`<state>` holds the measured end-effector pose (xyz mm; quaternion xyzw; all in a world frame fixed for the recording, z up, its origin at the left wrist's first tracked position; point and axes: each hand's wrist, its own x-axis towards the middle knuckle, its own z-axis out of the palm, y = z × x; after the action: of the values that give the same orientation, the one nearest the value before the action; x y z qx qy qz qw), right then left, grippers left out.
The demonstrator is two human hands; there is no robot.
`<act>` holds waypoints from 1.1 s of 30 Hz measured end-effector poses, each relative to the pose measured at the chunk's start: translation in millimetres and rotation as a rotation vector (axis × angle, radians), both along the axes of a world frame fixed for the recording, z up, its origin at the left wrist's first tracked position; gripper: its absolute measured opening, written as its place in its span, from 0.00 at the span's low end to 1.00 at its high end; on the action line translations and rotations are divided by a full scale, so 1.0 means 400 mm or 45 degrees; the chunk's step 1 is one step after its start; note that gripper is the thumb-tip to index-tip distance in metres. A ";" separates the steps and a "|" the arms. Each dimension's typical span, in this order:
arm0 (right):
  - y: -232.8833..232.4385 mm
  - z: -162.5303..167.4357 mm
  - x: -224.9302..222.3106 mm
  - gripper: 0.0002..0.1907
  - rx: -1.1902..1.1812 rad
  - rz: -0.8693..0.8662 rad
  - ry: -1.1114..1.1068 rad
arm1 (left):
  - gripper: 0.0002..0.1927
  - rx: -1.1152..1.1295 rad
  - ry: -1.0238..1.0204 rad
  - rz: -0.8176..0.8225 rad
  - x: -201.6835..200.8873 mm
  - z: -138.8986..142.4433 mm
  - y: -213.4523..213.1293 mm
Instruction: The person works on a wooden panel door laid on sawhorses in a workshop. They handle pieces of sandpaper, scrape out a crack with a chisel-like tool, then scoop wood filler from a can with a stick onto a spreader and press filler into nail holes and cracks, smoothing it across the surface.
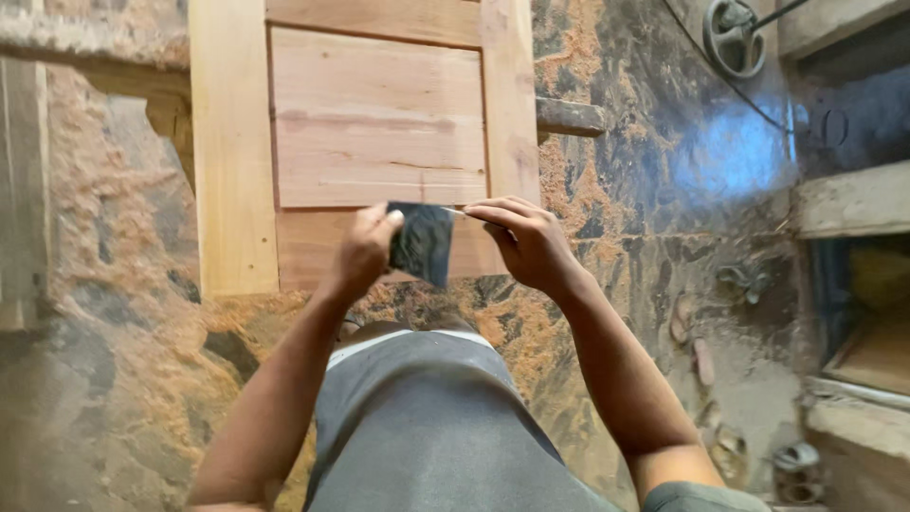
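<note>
Both my hands hold a thin dark rectangular metal sheet (424, 242) up in front of me. My left hand (365, 251) pinches its left edge between thumb and fingers. My right hand (526, 242) grips its upper right corner, fingers curled. Behind the sheet lies a pale wooden panelled frame (374, 114) on the floor, with a recessed board set between two side rails. My grey-clothed body (427, 417) fills the lower middle of the view.
The dark marbled floor (645, 190) is strewn with orange sawdust. A round metal wheel (735, 38) with a cable lies at the top right. Wooden boards and a ledge (853, 199) run along the right edge. A short timber piece (569, 116) lies beside the frame.
</note>
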<state>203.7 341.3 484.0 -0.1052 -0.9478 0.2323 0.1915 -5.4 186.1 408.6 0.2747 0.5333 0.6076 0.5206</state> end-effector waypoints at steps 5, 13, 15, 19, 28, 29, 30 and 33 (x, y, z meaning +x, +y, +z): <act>0.026 -0.077 0.248 0.10 0.058 0.149 0.025 | 0.15 0.025 -0.016 0.111 0.282 0.006 0.106; 0.321 -0.075 0.781 0.11 -0.124 -0.221 0.141 | 0.13 -0.154 0.017 0.020 0.719 -0.015 0.397; 0.366 -0.091 0.850 0.12 -0.050 -0.248 0.127 | 0.12 -0.079 0.090 -0.181 0.808 -0.025 0.481; 0.344 -0.147 0.981 0.13 -0.214 -0.196 0.061 | 0.12 -0.042 -0.256 -0.101 0.916 -0.073 0.618; 0.512 -0.134 1.191 0.13 -0.180 -0.990 0.133 | 0.12 0.062 0.111 -0.728 1.084 -0.177 0.918; 0.540 -0.139 1.198 0.13 -0.223 -1.050 0.111 | 0.12 0.037 0.013 -0.831 1.109 -0.186 0.958; 0.578 -0.152 1.206 0.13 -0.263 -1.095 0.091 | 0.13 -0.024 0.096 -0.886 1.129 -0.201 1.010; 0.701 -0.200 1.246 0.13 -0.391 -1.233 0.102 | 0.14 -0.112 0.229 -0.972 1.192 -0.247 1.152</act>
<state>701.9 621.5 403.8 -0.5505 -0.7371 0.2574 0.2957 471.3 646.8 309.9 0.4828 0.4620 0.3204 0.6715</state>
